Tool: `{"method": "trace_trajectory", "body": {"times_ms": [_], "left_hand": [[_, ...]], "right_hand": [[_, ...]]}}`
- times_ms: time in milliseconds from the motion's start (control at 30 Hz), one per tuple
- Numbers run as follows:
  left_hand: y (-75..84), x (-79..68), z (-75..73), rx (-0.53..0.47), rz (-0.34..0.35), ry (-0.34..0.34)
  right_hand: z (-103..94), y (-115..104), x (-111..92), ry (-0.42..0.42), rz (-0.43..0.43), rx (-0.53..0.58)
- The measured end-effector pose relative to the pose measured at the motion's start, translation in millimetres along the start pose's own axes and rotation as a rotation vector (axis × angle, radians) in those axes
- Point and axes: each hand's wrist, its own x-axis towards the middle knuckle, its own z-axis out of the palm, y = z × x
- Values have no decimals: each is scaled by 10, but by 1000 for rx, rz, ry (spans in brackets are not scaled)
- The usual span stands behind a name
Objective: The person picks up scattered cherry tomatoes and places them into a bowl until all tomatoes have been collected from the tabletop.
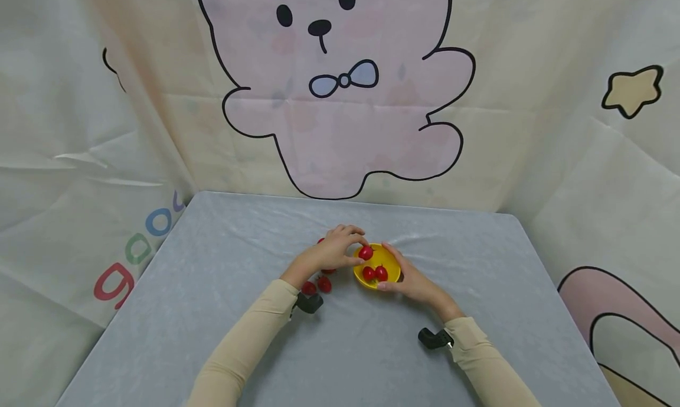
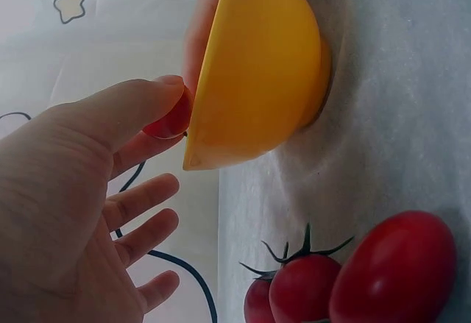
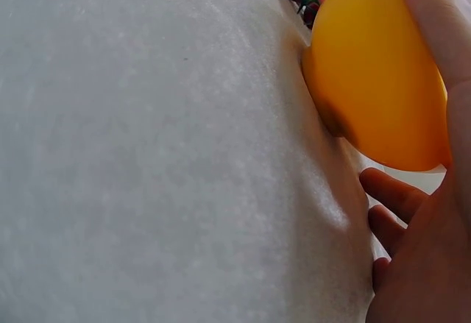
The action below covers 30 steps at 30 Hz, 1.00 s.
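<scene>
My left hand pinches a red cherry tomato between thumb and forefinger, over the left side of a yellow bowl. In the left wrist view the pinched tomato is right at the bowl's rim, and the other fingers are spread. Two more cherry tomatoes lie inside the bowl. At the bowl's right side, my right hand holds the rim between thumb and forefinger. The right wrist view shows the bowl standing on the cloth, the remaining fingers loosely bent below it.
Several loose cherry tomatoes lie on the grey cloth-covered table left of the bowl, partly hidden under my left hand and wrist. Some have green stems. A printed curtain hangs behind the table and along both sides.
</scene>
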Motion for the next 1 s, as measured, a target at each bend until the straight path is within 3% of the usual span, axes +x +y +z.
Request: {"method": "trace_trajectory", "body": {"times_ms": [500,1000], "left_hand": [[0,75,62,7,8,-6],[19,32,0,10,0,-1]], "right_hand": [[13,-1,-9,3,-3,6],[13,4,2,2,6,0]]}}
